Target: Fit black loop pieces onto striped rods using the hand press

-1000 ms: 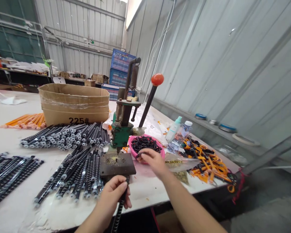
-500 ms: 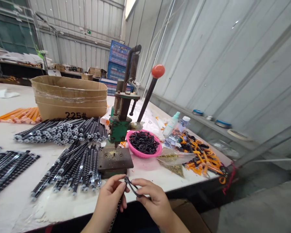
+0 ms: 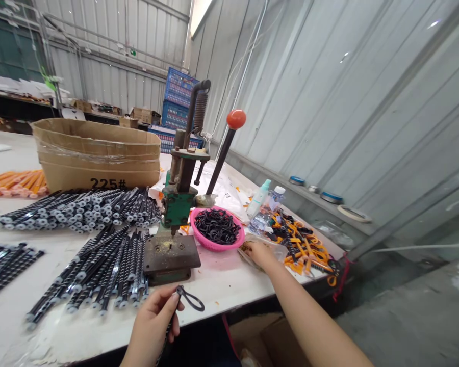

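My left hand (image 3: 151,326) is shut on a black spiral rod (image 3: 167,331) near the front table edge. A thin black rubber loop (image 3: 191,300) hangs from the rod's top end, just past my fingers. My right hand (image 3: 260,253) reaches away to a clear plastic bag (image 3: 270,253) of small gold-coloured bits, its fingers at the bag's mouth. The grip of those fingers is hidden. Between my hands stand a green hand press (image 3: 179,204) with a red-knobbed lever and its rusty steel base plate (image 3: 171,259). A pink plastic basket (image 3: 216,248) of black loops sits beside the press.
Many black spiral rods (image 3: 87,255) lie in rows on the white table (image 3: 222,290), left of the press. A cardboard box marked 225# (image 3: 95,158) stands behind them. Orange-and-black pieces (image 3: 302,250) and bottles (image 3: 262,201) lie right; a corrugated wall runs alongside.
My right hand has left the rod and loop and moved right and forward to the plastic bag. The loop now hangs from the rod in my left hand. The view has swung slightly.
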A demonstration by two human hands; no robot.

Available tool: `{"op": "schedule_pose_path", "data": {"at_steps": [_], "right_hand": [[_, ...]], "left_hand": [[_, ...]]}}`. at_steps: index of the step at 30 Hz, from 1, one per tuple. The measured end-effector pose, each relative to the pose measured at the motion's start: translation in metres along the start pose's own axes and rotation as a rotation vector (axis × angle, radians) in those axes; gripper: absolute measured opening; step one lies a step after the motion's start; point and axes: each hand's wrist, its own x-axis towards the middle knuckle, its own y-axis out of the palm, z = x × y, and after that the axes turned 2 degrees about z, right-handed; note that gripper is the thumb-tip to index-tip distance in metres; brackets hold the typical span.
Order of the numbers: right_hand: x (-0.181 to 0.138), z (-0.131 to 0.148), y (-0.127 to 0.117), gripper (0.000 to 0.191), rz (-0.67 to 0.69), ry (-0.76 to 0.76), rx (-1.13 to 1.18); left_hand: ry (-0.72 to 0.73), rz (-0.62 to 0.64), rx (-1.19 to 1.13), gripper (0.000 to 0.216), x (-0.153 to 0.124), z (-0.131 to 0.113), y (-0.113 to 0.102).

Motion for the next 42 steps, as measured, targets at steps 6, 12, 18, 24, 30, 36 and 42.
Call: {"op": "schedule_pose_path", "data": {"at_steps": [6,12,18,24,30,36,42], "right_hand": [[0.004,-0.002,0.006,0.021,-0.027,0.049,0.009],[-0.009,-0.003,-0.015,0.025,-0.111,0.016,0.082],[-0.083,0.074,-0.023,0.015,-0.126,-0.246,0.426],[-0.135,0.148,-0.006,0.004,-0.28,-0.584,0.824],[-0.134,0.159,0.016,0.009,-0.352,-0.497,0.895],[-0.139,0.162,0.044,0.017,-0.161,-0.368,1.391],[-0.114,0.156,0.037,0.011,0.043,-0.443,1.094]], "left_hand": [[-0.012,0.005,0.047,0.033,0.003,0.001,0.0],[-0.011,-0.003,0.066,0.034,0.005,0.001,-0.002],[0.023,-0.008,0.15,0.03,0.005,-0.001,0.001],[0.16,0.026,0.331,0.028,0.004,0.003,0.007],[0.472,0.021,0.595,0.021,0.001,0.009,0.0],[0.764,0.093,0.816,0.027,-0.011,0.019,-0.005],[0.612,0.266,1.297,0.028,0.01,-0.024,-0.015]]}}
